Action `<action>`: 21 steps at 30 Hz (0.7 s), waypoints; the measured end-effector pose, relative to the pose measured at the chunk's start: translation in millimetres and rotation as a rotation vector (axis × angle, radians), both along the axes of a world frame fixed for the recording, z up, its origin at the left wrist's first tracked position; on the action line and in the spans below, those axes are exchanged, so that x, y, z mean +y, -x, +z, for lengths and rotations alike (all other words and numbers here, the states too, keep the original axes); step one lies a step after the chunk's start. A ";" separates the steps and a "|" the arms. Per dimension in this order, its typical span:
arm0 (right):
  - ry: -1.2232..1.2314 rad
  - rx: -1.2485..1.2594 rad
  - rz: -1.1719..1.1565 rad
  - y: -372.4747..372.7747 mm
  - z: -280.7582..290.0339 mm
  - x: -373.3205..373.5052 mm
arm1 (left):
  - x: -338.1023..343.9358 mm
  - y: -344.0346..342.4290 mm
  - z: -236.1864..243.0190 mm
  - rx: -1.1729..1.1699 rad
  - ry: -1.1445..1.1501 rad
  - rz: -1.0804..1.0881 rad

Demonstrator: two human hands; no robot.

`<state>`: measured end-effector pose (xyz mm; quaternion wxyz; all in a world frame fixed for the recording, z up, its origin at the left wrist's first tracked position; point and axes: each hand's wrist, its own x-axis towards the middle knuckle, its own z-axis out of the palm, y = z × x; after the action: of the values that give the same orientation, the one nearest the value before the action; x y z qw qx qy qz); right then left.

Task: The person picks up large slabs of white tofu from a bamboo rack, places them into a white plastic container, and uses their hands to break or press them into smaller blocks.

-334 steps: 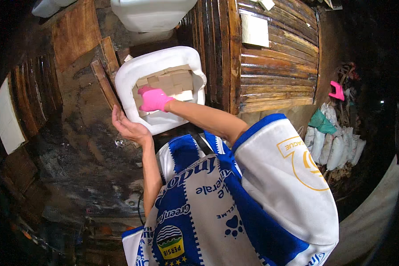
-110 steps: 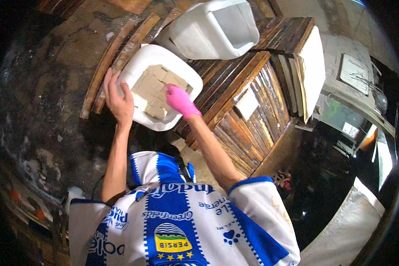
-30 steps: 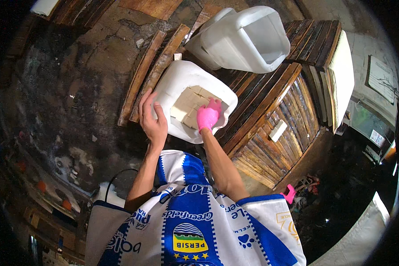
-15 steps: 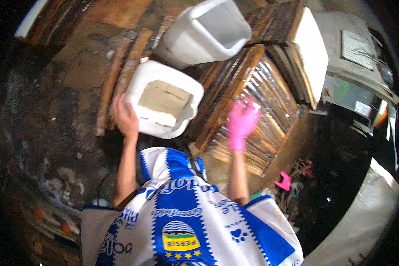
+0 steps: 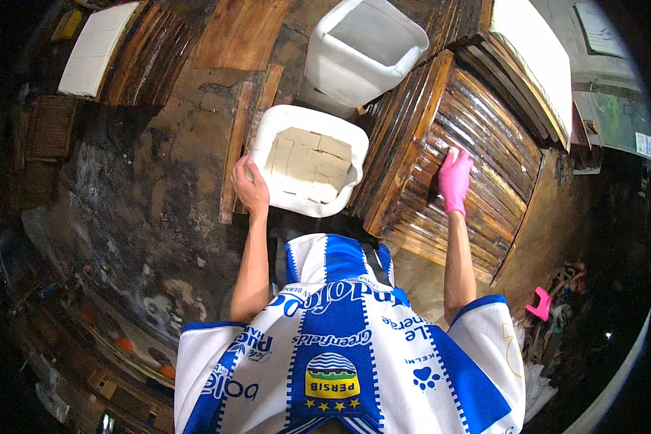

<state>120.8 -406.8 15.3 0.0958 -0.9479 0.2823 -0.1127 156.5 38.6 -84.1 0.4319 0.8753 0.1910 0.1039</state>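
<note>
My bare left hand (image 5: 251,189) grips the left edge of a white plastic tub (image 5: 278,118), fingers along its outer side. Inside the tub is a beige, liquid-looking surface (image 5: 307,160) marked with straight lines. In a pink glove, my right hand (image 5: 454,182) is closed around a small white piece (image 5: 453,152), mostly hidden by the fingers; I cannot tell its material. That hand rests at the glossy, wet-looking top of a stack of brown wooden slat panels (image 5: 495,184), to the right of the tub.
Beyond the tub stands a taller white cut-open container (image 5: 322,69). Long wooden strips (image 5: 237,148) lie left of the tub. More wooden pieces with a white-faced board (image 5: 98,50) sit far left. Another white-faced stack (image 5: 532,58) stands far right. A pink object (image 5: 539,304) lies on the floor.
The view has shifted, so the scene sits further right. My right hand has moved a little over the slats with its fingers closed. My left hand stays at the tub's edge.
</note>
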 end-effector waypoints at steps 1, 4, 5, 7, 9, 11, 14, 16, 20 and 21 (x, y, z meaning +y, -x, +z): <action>-0.057 -0.113 0.018 5.8 -13.0 -23.4 | -8.3 0.4 -3.1 -0.002 -0.016 -0.004; -1.352 -0.007 -0.276 -8.5 48.0 45.5 | 4.5 6.5 -4.5 -0.011 -0.042 0.043; -1.538 0.010 -0.163 -9.7 53.8 72.3 | 2.4 7.8 -6.1 -0.006 -0.003 0.040; -1.753 0.309 -0.045 -19.6 72.0 137.8 | 8.0 13.2 -6.1 -0.028 -0.001 0.066; -1.960 0.416 -0.077 -22.3 2.1 173.0 | -6.0 12.8 3.5 -0.028 0.026 0.049; -1.821 0.493 -0.220 -47.1 -28.4 228.4 | -9.9 18.7 8.7 -0.032 0.010 0.035; -1.566 0.453 -0.189 -96.6 -113.7 286.9 | -9.4 18.0 10.6 -0.048 0.006 -0.003; -1.290 0.440 -0.099 -125.7 -167.3 317.4 | -6.9 14.6 22.2 0.002 0.043 0.007; -0.911 0.412 0.093 -132.9 -215.7 346.5 | -6.5 13.4 21.1 -0.030 0.054 -0.043; -0.871 0.416 0.122 -123.6 -219.3 344.5 | -5.9 19.6 22.1 -0.012 0.054 -0.058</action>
<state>244.5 -62.3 -204.1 0.4318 -0.8368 0.2602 0.2139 136.9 32.6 -62.1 0.4594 0.8679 0.1654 0.0915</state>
